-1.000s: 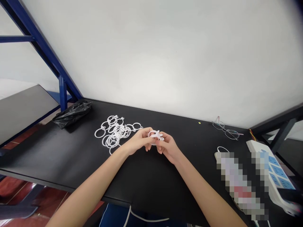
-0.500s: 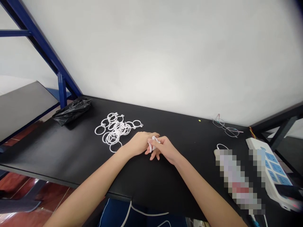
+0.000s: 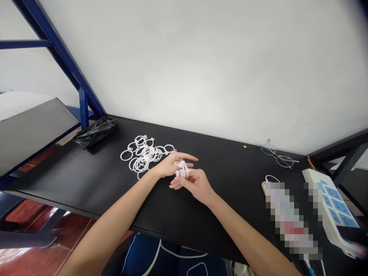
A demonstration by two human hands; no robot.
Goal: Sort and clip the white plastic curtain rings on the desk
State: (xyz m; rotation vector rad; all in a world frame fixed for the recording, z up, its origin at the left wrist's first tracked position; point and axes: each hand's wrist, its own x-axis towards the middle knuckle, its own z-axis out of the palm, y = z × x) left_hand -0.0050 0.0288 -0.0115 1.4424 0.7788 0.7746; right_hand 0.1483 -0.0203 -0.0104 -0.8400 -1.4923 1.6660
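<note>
Several white plastic curtain rings point(image 3: 183, 171), bunched together, sit between my hands just above the tabletop. My right hand point(image 3: 199, 186) is closed on them from the right, thumb pressed against their near side. On the far left side of the bunch, my left hand point(image 3: 170, 164) has its fingers stretched out and apart, with the index finger pointing right. Part of that palm and thumb is hidden behind the rings. Left of and behind my hands lies a loose heap of white curtain rings point(image 3: 149, 154), each with a small eyelet.
The black tabletop point(image 3: 94, 180) runs back to a white wall point(image 3: 184, 69). A crumpled black plastic bag point(image 3: 94, 133) lies at the back left. On the right are eyeglasses point(image 3: 276, 154), a blurred-out object point(image 3: 290, 218) with a cable, and a white power strip point(image 3: 330, 207).
My left hand has opened and drawn back slightly left, its index finger now extended. More of the bunched rings shows in my right hand. The view has shifted a little.
</note>
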